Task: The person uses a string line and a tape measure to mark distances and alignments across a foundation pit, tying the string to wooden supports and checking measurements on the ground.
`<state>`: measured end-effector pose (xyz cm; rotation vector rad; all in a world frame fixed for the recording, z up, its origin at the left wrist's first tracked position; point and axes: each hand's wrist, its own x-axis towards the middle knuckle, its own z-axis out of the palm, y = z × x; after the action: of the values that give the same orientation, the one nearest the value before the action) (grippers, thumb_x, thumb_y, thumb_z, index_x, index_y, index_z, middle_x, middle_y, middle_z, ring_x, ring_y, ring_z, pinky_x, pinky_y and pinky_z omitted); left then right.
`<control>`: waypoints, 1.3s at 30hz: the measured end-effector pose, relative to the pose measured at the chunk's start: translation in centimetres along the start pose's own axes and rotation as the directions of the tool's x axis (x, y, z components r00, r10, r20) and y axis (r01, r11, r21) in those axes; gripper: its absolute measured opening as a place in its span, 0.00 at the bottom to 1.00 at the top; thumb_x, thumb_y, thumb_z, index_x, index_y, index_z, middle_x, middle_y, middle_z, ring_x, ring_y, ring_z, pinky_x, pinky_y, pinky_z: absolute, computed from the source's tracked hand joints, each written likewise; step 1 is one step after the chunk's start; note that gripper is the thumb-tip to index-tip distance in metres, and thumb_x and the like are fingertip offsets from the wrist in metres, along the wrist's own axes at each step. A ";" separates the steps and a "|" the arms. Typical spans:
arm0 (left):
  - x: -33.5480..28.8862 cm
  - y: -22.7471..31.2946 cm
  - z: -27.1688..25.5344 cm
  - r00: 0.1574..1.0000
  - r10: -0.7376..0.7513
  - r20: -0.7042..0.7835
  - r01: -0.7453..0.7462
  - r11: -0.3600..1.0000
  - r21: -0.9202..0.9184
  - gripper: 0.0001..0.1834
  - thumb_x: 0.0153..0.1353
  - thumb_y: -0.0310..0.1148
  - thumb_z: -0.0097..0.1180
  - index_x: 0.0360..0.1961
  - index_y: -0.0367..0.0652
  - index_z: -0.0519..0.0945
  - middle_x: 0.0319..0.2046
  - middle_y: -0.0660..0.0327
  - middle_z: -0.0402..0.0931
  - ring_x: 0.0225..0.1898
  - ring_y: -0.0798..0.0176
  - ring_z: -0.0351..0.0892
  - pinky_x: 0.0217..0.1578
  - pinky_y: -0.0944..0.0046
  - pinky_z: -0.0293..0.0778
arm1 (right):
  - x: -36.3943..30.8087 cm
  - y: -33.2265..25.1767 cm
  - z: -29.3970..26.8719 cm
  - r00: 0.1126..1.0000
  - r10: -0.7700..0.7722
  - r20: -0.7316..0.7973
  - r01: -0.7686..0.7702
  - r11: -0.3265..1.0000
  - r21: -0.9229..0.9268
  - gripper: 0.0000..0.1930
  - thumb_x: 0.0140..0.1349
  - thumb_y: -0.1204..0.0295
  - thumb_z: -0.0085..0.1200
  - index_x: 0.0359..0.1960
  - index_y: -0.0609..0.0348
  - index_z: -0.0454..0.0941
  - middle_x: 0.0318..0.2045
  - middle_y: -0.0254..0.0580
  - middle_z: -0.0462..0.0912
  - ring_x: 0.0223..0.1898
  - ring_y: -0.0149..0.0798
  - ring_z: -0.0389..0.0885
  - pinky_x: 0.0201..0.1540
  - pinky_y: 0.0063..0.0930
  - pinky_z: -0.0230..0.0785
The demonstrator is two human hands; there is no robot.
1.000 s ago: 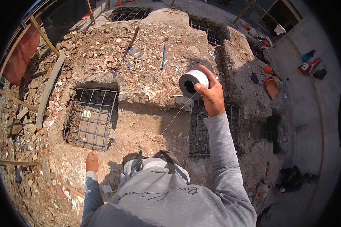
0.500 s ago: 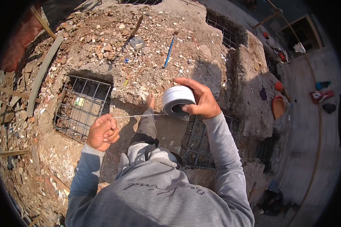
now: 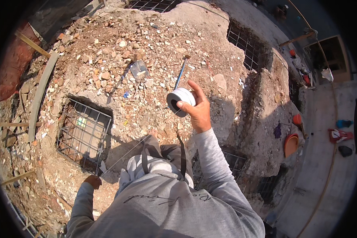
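Note:
My right hand [image 3: 200, 110] grips a spool [image 3: 182, 97] wound with white string, its thumb at the dark hollow core. From the spool a thin string [image 3: 126, 152] slants down past my leg toward my left hand. My left hand [image 3: 93, 181], small and partly shaded low on the left, is closed on the string; its fingertips are hard to make out. Just beyond that hand lies the near corner of a rebar grid [image 3: 84, 127] set in a square pit. A long blue-handled tool [image 3: 181, 73] rests on rubble beyond the spool.
Broken brick and stone [image 3: 103, 51] cover the ground ahead. More rebar-lined pits [image 3: 244, 45] open at the far right and under my right arm. A curved plank [image 3: 43, 95] lies at left. An orange basin [image 3: 291, 145] sits at right beside a grey floor [image 3: 319, 166].
My left hand has moved down, left and away from the spool, and more string stretches between them. My right hand has raised the spool and turned it.

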<state>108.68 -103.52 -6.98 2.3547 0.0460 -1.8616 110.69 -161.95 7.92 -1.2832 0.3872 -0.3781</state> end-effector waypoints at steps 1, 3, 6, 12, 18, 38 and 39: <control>-1.2 3.9 -2.4 1.000 0.021 -0.017 -0.022 0.997 -0.072 0.08 0.61 0.31 0.56 0.27 0.41 0.82 0.20 0.62 0.78 0.23 0.68 0.78 0.23 0.64 0.74 | 1.5 -0.3 -0.8 0.985 0.090 0.149 -0.075 0.992 -0.103 0.48 0.43 0.71 0.77 0.67 0.62 0.63 0.47 0.44 0.79 0.49 0.38 0.79 0.53 0.31 0.72; -2.3 12.4 -5.3 0.943 0.326 -0.059 -0.327 0.889 -0.321 0.05 0.61 0.30 0.58 0.32 0.41 0.82 0.22 0.64 0.78 0.23 0.69 0.77 0.22 0.66 0.73 | 4.9 -0.9 -2.0 0.852 0.259 0.454 -0.114 0.940 -0.323 0.49 0.40 0.70 0.79 0.67 0.60 0.65 0.45 0.39 0.78 0.46 0.34 0.78 0.51 0.27 0.71; -5.8 28.3 -10.5 0.828 0.556 -0.078 -0.413 0.510 -0.754 0.07 0.61 0.29 0.59 0.39 0.39 0.79 0.27 0.66 0.77 0.21 0.72 0.72 0.21 0.68 0.72 | 10.3 -2.3 -3.1 0.547 0.397 0.737 -0.105 0.906 -0.409 0.51 0.38 0.67 0.81 0.68 0.54 0.66 0.44 0.36 0.78 0.46 0.32 0.77 0.52 0.27 0.70; -6.1 37.4 -17.5 0.727 0.519 -0.450 -0.649 0.306 -0.696 0.04 0.58 0.26 0.59 0.34 0.38 0.80 0.26 0.63 0.79 0.21 0.72 0.73 0.23 0.63 0.72 | 22.9 -8.1 -9.1 0.434 0.332 0.838 -0.071 0.939 -0.336 0.45 0.43 0.74 0.71 0.67 0.55 0.66 0.51 0.40 0.78 0.52 0.35 0.77 0.57 0.30 0.69; -4.7 44.9 -14.9 0.547 0.380 -0.746 -0.246 0.925 0.290 0.09 0.53 0.34 0.63 0.35 0.44 0.82 0.25 0.54 0.82 0.27 0.49 0.82 0.31 0.51 0.76 | 33.4 -10.0 -9.8 0.942 -0.171 0.290 -0.001 0.861 0.509 0.42 0.49 0.78 0.61 0.69 0.63 0.56 0.59 0.50 0.71 0.57 0.46 0.76 0.62 0.42 0.71; -5.9 68.8 -45.2 -0.048 -0.044 -0.998 -0.074 0.996 -0.040 0.13 0.55 0.35 0.61 0.41 0.43 0.79 0.29 0.44 0.80 0.34 0.36 0.79 0.35 0.44 0.72 | 72.8 -13.4 -12.3 0.889 -0.209 0.408 0.006 0.895 0.446 0.38 0.50 0.75 0.59 0.66 0.65 0.62 0.45 0.43 0.79 0.46 0.39 0.81 0.53 0.36 0.76; -5.0 70.4 -47.1 -0.017 -0.098 -0.995 -0.084 0.992 -0.096 0.13 0.55 0.34 0.61 0.42 0.44 0.80 0.30 0.44 0.80 0.35 0.37 0.79 0.36 0.44 0.73 | 75.7 -14.1 -11.1 0.904 -0.251 0.347 0.082 0.897 0.434 0.39 0.50 0.76 0.59 0.67 0.64 0.60 0.46 0.44 0.78 0.46 0.39 0.81 0.53 0.35 0.75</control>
<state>160.75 -166.85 14.81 2.9320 0.3090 0.3773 170.85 -210.88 13.84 -0.9458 -0.1515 -0.3163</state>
